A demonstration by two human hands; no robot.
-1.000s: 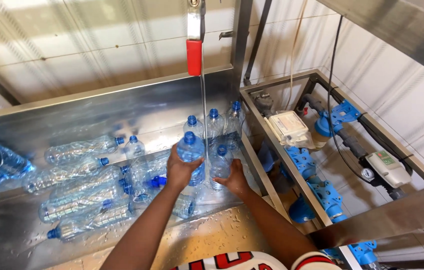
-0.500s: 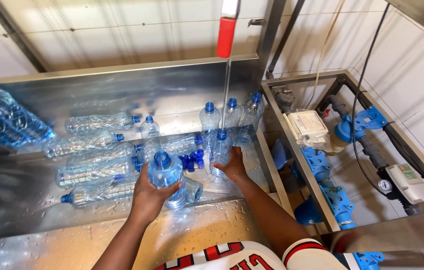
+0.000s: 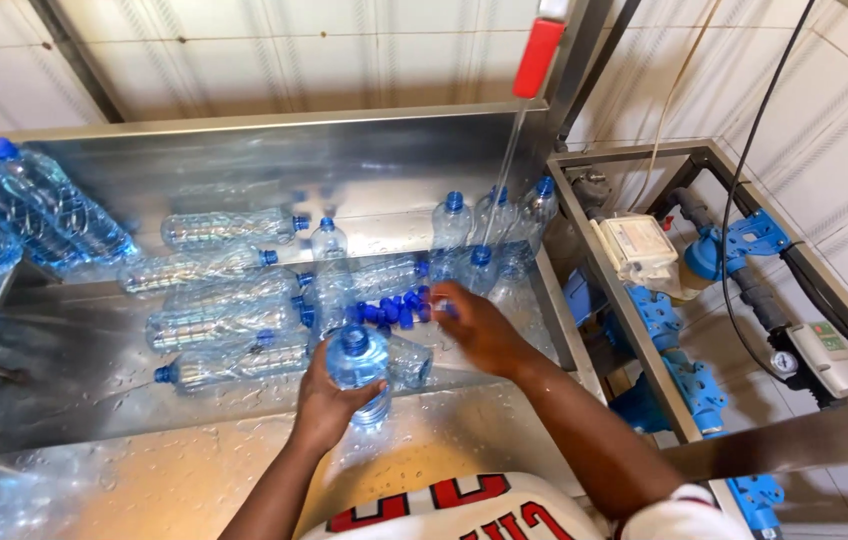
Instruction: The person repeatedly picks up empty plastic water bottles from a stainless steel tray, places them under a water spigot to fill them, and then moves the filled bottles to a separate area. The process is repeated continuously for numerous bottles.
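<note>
Head view: left hand point(image 3: 329, 405) fingers wrapped around clear plastic water bottle with blue cap point(image 3: 359, 372), upright over wet steel trough point(image 3: 94, 370). Right hand point(image 3: 479, 328) fingers apparently spread, reaching loose blue caps point(image 3: 389, 312). Judgement: keep bottle vertical, grip firm; wet plastic slips.

Right hand point(image 3: 479, 330) is smeared with motion blur at the fingertips, so whether it touches the loose blue caps point(image 3: 389, 312) can't be told. Left hand point(image 3: 329, 400) covers the lower body of its capped bottle point(image 3: 359, 365). Far left of that hand, stacked bottles point(image 3: 4, 215) run off the frame edge.
</note>
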